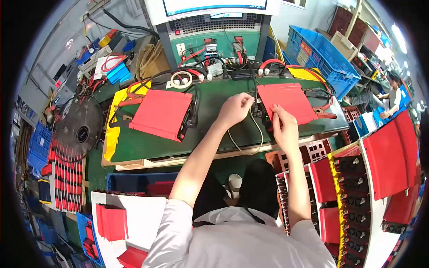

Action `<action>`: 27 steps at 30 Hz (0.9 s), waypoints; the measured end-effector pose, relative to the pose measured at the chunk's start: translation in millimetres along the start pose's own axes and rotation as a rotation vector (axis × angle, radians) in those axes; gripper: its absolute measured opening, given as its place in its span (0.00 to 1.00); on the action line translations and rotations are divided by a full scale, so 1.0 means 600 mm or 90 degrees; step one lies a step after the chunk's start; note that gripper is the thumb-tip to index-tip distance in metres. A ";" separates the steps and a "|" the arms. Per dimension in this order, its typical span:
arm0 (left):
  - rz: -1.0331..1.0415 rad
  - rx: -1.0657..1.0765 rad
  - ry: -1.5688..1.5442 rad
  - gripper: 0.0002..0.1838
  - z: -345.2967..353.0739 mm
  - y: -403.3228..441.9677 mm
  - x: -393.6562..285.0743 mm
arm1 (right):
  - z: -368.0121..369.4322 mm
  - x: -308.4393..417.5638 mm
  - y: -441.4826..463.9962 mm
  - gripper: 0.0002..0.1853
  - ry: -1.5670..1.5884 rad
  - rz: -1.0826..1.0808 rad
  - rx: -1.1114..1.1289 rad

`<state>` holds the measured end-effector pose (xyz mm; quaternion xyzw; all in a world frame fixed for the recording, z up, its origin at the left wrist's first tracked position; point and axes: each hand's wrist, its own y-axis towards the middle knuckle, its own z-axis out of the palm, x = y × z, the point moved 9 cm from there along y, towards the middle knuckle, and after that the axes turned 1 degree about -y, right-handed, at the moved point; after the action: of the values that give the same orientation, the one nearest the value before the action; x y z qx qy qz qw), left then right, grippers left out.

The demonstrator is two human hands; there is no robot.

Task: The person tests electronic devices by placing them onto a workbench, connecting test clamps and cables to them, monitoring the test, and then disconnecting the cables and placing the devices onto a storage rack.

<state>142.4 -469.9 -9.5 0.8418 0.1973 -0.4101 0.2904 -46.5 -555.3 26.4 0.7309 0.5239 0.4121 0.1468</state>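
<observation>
Two red boxes lie on the green bench mat [210,134]. My left hand [236,109] is raised between them, its fingers pinched together at a thin pale cable [250,152] that loops down over the mat edge. What exactly the fingertips hold is too small to make out. My right hand [284,125] is at the near left edge of the right red box [288,103], fingers bent against its side; whether they grip anything is hidden. Black plugs and cords stand along that side. The left red box [163,113] has black plugs [193,117] at its right side.
Behind the mat are a test rack [216,38] with a screen, a tape roll [181,80] and red clamps [130,100]. A fan [80,129] stands left, a blue crate [319,56] at back right. Racks of red boxes flank me. Another person [393,98] sits far right.
</observation>
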 end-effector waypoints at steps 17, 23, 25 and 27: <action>-0.091 0.209 -0.305 0.10 0.074 0.065 0.116 | -0.010 0.003 0.004 0.11 0.043 0.018 -0.004; -0.162 0.054 -0.287 0.15 -0.032 -0.038 0.043 | -0.001 0.036 0.000 0.10 0.153 0.146 0.032; -0.126 0.015 -0.306 0.14 -0.061 -0.082 0.008 | 0.023 0.094 -0.006 0.14 0.165 0.082 0.019; -0.083 -0.025 -0.295 0.12 -0.084 -0.122 0.003 | 0.070 0.138 -0.014 0.20 0.311 0.103 0.082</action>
<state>130.4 -381.9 -9.8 0.7051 0.1872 -0.6059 0.3173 -10.9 -469.4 32.4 0.6572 0.5089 0.5522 -0.0645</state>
